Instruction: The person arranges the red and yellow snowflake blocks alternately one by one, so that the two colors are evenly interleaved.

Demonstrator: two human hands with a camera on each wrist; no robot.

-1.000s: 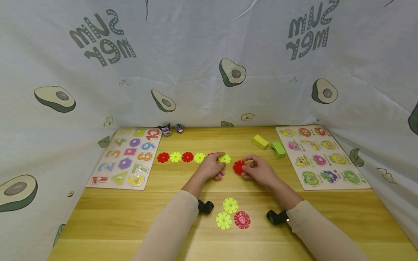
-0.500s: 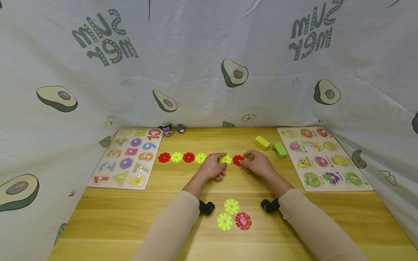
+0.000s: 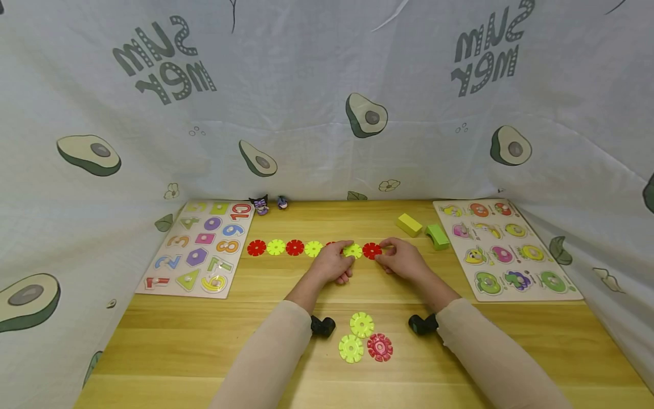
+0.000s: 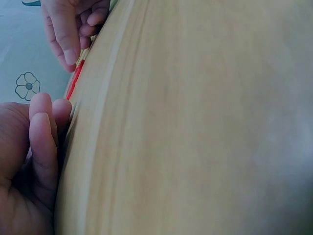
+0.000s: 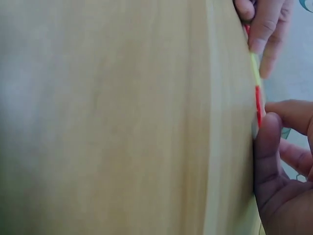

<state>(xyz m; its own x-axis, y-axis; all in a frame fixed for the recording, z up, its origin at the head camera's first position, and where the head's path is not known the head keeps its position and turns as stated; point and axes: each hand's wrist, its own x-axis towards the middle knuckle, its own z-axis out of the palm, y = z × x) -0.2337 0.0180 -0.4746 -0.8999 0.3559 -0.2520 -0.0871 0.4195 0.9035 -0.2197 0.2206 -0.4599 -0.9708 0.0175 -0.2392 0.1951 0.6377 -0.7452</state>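
A row of notched plastic interlocking discs, red and yellow by turns, lies flat on the wooden table. My left hand (image 3: 331,262) holds the yellow disc (image 3: 352,250) near the row's right end, index finger at its far edge and thumb at the near edge. It partly covers a red disc (image 3: 331,244) to the left. At the right end lies another red disc (image 3: 372,250), beside the yellow one; my right hand (image 3: 402,258) pinches its right edge between thumb and index finger. In the right wrist view, this red disc (image 5: 258,105) shows edge-on, flat on the table.
Nearer me lie two yellow discs (image 3: 362,324) and a pinkish-red disc (image 3: 380,347). A number puzzle board (image 3: 196,250) stands left, a fruit puzzle board (image 3: 506,250) right. Yellow (image 3: 410,225) and green blocks (image 3: 437,236) and small purple figurines (image 3: 260,205) sit further back.
My right hand has moved left and away from me, bringing the red disc down into the row's right end. The left hand has stayed at the yellow disc.
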